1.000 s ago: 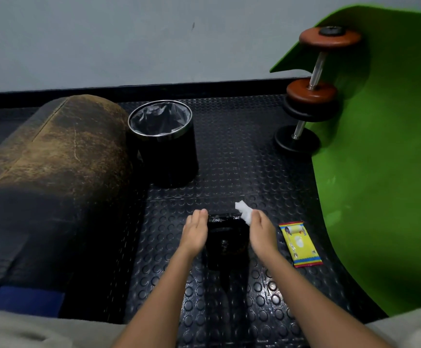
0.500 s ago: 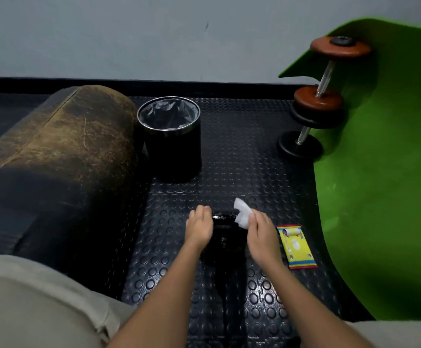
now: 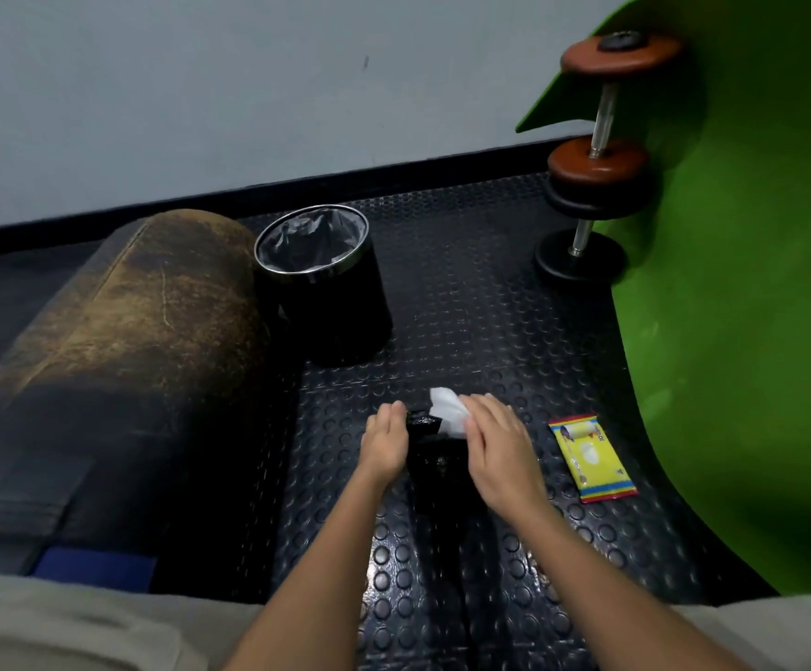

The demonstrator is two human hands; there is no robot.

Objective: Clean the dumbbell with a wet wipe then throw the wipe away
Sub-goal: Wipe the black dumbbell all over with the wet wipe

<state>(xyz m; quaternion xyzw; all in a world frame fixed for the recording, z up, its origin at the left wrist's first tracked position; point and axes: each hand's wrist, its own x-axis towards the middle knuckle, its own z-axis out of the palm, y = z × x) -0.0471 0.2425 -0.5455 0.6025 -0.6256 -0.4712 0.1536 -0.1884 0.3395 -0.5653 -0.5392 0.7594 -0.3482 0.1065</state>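
**Hands on the black dumbbell, wipe pressed to its top**

Right hand (image 3: 500,452) presses a white wet wipe (image 3: 447,411) onto the black dumbbell (image 3: 435,452) standing on the studded floor mat (image 3: 466,307); whether its fingers curl round the wipe I cannot tell. Left hand (image 3: 384,443) steadies the dumbbell's side with relaxed fingers. At 3 o'clock lies the wipe packet (image 3: 592,457). At 11 o'clock, farther off, stands the lined bin (image 3: 321,283).

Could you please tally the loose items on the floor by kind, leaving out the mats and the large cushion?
Dumbbells: 3, a black one between the hands, plus two against the green mat
Wet wipes: 1, under the right hand
Wipe packets: 1
Waste bins: 1
Total: 6
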